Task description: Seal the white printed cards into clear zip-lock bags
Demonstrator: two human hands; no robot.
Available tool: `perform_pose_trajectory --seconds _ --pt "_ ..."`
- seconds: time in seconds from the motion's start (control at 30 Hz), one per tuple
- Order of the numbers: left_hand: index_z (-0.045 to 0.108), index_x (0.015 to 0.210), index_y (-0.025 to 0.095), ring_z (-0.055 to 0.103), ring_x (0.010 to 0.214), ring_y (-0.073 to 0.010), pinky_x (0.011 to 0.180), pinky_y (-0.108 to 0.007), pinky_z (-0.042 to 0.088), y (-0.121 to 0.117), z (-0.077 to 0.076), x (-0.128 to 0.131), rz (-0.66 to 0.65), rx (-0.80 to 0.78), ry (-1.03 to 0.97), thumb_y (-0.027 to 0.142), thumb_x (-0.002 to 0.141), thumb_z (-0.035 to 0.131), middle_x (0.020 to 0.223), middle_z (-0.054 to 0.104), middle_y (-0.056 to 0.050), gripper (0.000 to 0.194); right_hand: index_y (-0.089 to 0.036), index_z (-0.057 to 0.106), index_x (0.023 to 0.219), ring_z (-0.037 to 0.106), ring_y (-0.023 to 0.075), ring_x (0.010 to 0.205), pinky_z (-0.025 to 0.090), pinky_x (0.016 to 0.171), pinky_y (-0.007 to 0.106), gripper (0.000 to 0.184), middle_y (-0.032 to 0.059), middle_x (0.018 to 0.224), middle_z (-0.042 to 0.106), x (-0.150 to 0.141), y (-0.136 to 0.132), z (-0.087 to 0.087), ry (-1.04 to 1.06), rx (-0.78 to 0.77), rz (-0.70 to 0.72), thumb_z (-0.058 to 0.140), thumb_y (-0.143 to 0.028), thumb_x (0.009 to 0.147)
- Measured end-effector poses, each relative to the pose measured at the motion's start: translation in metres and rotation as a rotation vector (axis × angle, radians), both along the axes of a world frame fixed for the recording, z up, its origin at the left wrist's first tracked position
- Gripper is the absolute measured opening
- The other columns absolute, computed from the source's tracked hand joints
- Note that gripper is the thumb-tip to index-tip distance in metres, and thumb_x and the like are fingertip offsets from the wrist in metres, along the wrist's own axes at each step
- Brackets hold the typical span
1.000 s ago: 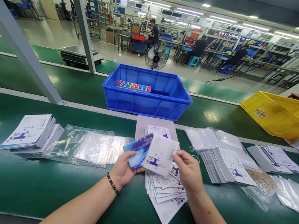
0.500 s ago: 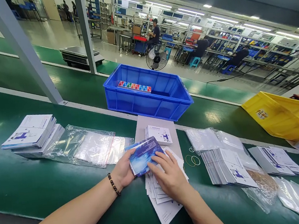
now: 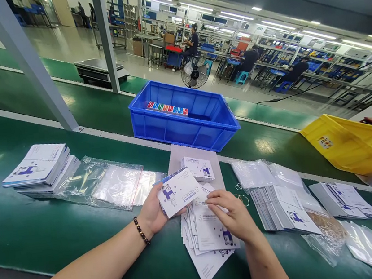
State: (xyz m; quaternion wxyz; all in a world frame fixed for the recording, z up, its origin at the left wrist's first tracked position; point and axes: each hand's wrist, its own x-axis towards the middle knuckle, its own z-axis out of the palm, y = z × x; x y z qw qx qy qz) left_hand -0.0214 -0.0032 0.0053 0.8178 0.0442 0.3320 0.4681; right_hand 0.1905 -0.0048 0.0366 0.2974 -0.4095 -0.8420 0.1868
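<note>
My left hand (image 3: 153, 210) is closed around a small stack of booklets (image 3: 179, 192). The top one is white with a purple figure, and a blue edge shows beneath it. My right hand (image 3: 232, 215) is over a loose, fanned pile of white booklets (image 3: 213, 226), its fingers stretched out and slightly apart near the pile's upper end. Whether the fingertips touch the paper I cannot tell. Behind the pile, a neat stack of white booklets (image 3: 198, 167) lies on a grey board (image 3: 176, 156).
A blue bin (image 3: 184, 128) stands behind the board. To the left are stacked booklets (image 3: 40, 164) and clear plastic bags (image 3: 110, 182). On the right lie rubber bands (image 3: 244, 199), a row of booklets (image 3: 279, 207), more bags (image 3: 254, 174) and a tilted yellow bin (image 3: 352, 146).
A white booklet now lies on top of the left-hand stack, where a blue cover showed before. My right hand has moved right, away from that stack, to the loose pile.
</note>
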Motion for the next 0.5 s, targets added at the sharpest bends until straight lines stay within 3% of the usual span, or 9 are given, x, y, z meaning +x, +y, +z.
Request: perform_pose_trajectory --seconds 0.13,0.23,0.33,0.4,0.5 --pt "0.051 0.115 0.008 0.064 0.087 -0.0261 0.066 -0.035 0.052 -0.001 -0.001 0.002 -0.008 -0.031 -0.027 0.029 0.083 0.041 0.098 0.067 -0.014 0.039 -0.018 0.065 0.064 0.060 0.0161 0.063 0.048 0.059 0.027 0.027 0.0032 0.065 0.065 -0.023 0.000 -0.022 0.119 -0.301 -0.102 0.049 -0.029 0.082" --pt "0.048 0.117 0.007 0.065 0.083 -0.0223 0.070 -0.031 0.051 -0.002 -0.004 0.001 -0.006 -0.079 0.033 0.019 0.080 0.045 0.092 0.068 -0.013 0.039 -0.016 0.058 0.054 0.056 0.0143 0.054 0.045 0.053 0.025 0.033 0.0015 0.054 0.060 -0.031 -0.005 -0.026 0.303 -0.408 -0.274 0.051 -0.035 0.080" --pt "0.043 0.121 0.007 0.065 0.081 -0.0248 0.070 -0.035 0.051 -0.002 -0.005 -0.001 -0.029 -0.031 0.057 0.019 0.080 0.046 0.094 0.068 -0.014 0.043 -0.017 0.059 0.066 0.056 0.0148 0.059 0.046 0.054 0.025 0.022 0.0017 0.063 0.061 -0.020 -0.006 -0.018 0.545 -0.351 -0.370 0.055 -0.034 0.078" --pt "0.043 0.122 0.008 0.065 0.084 -0.0291 0.071 -0.039 0.051 -0.002 -0.004 -0.003 -0.069 0.030 0.014 0.034 0.083 0.044 0.099 0.066 -0.017 0.046 -0.020 0.060 0.078 0.056 0.0144 0.063 0.046 0.054 0.024 0.013 0.0012 0.069 0.061 -0.005 -0.004 -0.008 0.643 -0.233 -0.379 0.053 -0.031 0.080" --pt "0.046 0.120 0.010 0.063 0.088 -0.0332 0.069 -0.040 0.052 -0.002 -0.001 -0.004 -0.106 0.052 -0.006 0.059 0.080 0.038 0.104 0.063 -0.020 0.064 -0.023 0.062 0.084 0.057 0.0139 0.067 0.047 0.056 0.023 0.012 0.0018 0.074 0.061 0.013 0.000 0.007 0.480 -0.100 -0.245 0.049 -0.023 0.082"
